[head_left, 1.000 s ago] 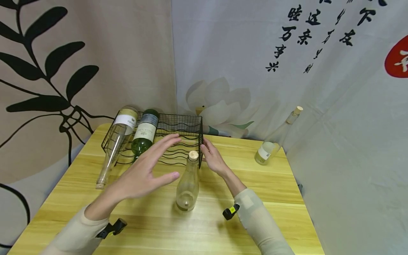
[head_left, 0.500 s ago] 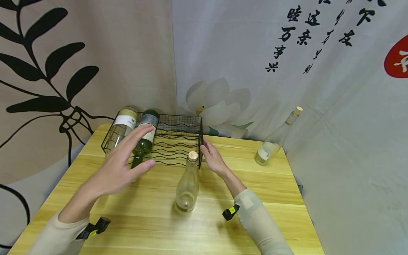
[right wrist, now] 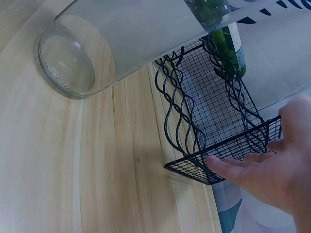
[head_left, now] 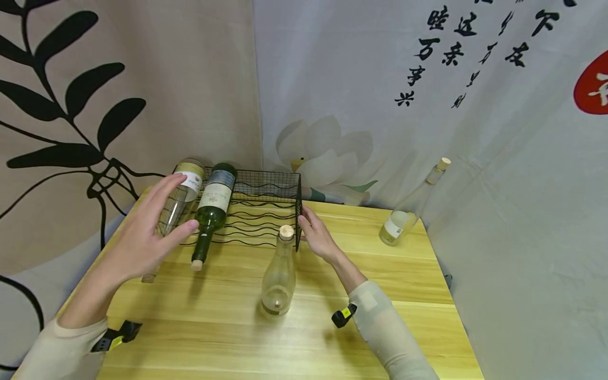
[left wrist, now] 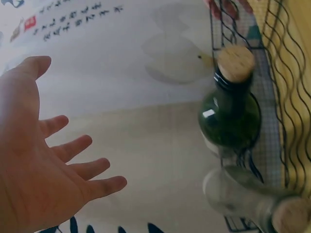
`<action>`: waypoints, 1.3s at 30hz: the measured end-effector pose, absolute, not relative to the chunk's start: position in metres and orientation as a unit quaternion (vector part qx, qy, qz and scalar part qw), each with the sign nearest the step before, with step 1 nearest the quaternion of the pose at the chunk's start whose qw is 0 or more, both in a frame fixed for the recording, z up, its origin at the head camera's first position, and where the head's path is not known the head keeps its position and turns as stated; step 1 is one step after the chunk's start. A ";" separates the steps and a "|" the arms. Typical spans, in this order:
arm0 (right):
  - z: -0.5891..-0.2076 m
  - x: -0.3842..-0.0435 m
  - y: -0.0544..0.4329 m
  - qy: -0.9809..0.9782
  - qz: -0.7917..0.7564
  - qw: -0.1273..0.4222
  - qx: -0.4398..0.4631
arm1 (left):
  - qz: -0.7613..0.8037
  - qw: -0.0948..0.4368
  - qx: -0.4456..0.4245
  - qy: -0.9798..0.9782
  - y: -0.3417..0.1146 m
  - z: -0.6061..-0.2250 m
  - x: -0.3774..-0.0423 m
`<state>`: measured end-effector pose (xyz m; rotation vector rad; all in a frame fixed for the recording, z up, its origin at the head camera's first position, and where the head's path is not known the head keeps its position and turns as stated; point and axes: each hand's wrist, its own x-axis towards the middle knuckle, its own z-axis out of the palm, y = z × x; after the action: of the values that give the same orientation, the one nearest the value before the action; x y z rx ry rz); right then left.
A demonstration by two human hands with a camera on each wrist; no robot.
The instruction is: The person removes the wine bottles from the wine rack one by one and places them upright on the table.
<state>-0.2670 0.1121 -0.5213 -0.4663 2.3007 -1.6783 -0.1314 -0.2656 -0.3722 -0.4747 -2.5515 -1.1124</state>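
Observation:
A black wire rack (head_left: 266,190) lies at the back of the table. In it lie a clear corked bottle (head_left: 190,182) with a white label and, beside that, a green wine bottle (head_left: 214,211), corks toward me. My left hand (head_left: 142,232), fingers spread and holding nothing, is over the left end, covering part of the clear bottle in the head view. In the left wrist view the hand (left wrist: 48,160) is apart from both bottles. My right hand (head_left: 319,235) rests its extended fingers against the rack's mesh right end. Between the hands, an unlabelled clear bottle (head_left: 279,285) stands upright, corked.
Another corked clear bottle (head_left: 398,224) with a small label stands near the right edge of the wooden table (head_left: 380,264). Printed cloth (head_left: 332,95) hangs directly behind the table and along its right side.
My left hand has moved left, from over the front of the rack to its left end, uncovering the green bottle's neck. The right hand and the bottles have stayed put.

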 end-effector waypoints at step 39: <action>-0.522 -0.267 0.111 0.793 -0.576 0.125 -0.155 | -0.452 0.027 -0.009 -0.892 -0.374 -0.474 -0.185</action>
<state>-0.2673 0.1109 -0.5218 -0.4528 2.3111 -1.6778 -0.1853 -0.3742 -0.4738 -0.0263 -2.7547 -1.3954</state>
